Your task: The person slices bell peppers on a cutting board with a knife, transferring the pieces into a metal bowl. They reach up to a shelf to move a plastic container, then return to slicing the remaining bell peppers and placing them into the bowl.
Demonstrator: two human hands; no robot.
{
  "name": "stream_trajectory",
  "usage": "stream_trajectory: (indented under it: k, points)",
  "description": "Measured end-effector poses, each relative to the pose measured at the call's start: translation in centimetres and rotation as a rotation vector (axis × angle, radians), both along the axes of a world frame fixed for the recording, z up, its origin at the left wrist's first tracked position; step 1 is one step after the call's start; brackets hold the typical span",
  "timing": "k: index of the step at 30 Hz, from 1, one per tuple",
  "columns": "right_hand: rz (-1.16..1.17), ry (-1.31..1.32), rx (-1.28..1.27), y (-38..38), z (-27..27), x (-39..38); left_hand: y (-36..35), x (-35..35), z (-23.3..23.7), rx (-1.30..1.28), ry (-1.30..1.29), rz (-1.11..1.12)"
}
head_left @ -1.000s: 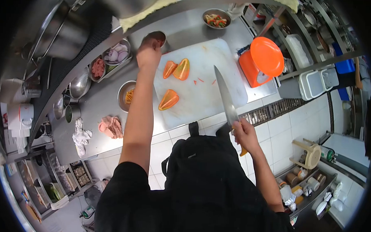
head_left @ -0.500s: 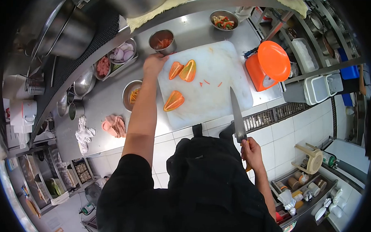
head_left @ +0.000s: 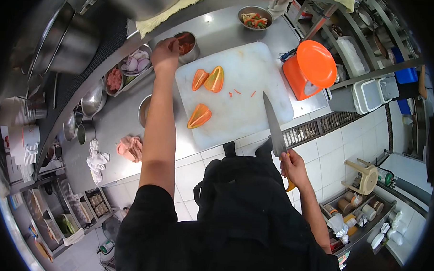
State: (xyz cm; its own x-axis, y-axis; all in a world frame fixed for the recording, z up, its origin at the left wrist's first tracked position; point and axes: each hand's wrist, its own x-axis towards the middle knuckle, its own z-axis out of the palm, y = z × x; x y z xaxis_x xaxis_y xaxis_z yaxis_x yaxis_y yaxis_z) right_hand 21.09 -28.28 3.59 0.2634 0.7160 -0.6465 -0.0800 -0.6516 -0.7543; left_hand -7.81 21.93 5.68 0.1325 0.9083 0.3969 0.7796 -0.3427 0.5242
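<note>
My right hand [head_left: 294, 168] is closed around the yellow handle of a large kitchen knife [head_left: 274, 124]. The blade points away from me, its tip over the near right part of a white cutting board [head_left: 241, 119]. My left hand [head_left: 165, 56] is at the left rim of a metal bowl [head_left: 195, 52] of orange-red strips [head_left: 185, 48]. Its fingers look drawn together; what they hold, if anything, I cannot make out. On the board lie three orange bell pepper pieces [head_left: 199, 116] and a few thin scraps [head_left: 237, 92].
An orange kitchen scale [head_left: 295, 76] stands right of the board. At the back is a bowl of mixed cut vegetables [head_left: 254, 21]. Containers of cut onion [head_left: 135, 63] and pink meat [head_left: 114, 79] sit left. A pink cloth [head_left: 129, 148] and a white cloth [head_left: 97, 161] lie on the steel counter.
My left hand has moved from the board's far left corner up and left to the rim of the bowl of strips. My right hand keeps the knife in nearly the same place.
</note>
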Motion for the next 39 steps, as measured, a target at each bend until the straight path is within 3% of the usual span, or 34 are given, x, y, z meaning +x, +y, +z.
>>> stream_trajectory:
  k: [3,6,12,15,20,24,32,39]
  points:
    - [0.009,0.037,-0.012,0.7,0.3,-0.1,0.8,0.4,0.2,-0.263,0.367,0.006]
    - [0.023,0.027,-0.039,0.9,0.2,0.5,0.0,0.4,-1.0,-0.454,0.519,-0.058]
    - [0.06,0.002,-0.047,2.7,-0.7,0.1,-2.9,-0.7,-3.0,-0.212,0.393,-0.057]
    - [0.108,-0.045,-0.021,4.7,-0.8,-0.8,-6.9,0.3,-0.8,-0.058,0.185,0.003]
    - [0.209,-0.063,-0.019,6.9,-0.6,-2.4,-17.0,4.5,-2.6,-0.438,0.143,-0.104]
    - [0.269,-0.059,-0.029,7.3,-0.5,-3.1,-20.0,7.1,-4.3,-0.572,0.095,-0.136]
    - [0.305,-0.063,-0.005,7.5,0.4,-3.5,-20.1,7.8,-6.7,-0.552,-0.091,-0.167]
    - [0.391,-0.216,0.161,11.1,3.0,-3.5,-16.0,5.8,-3.1,-0.525,-0.319,-0.178]
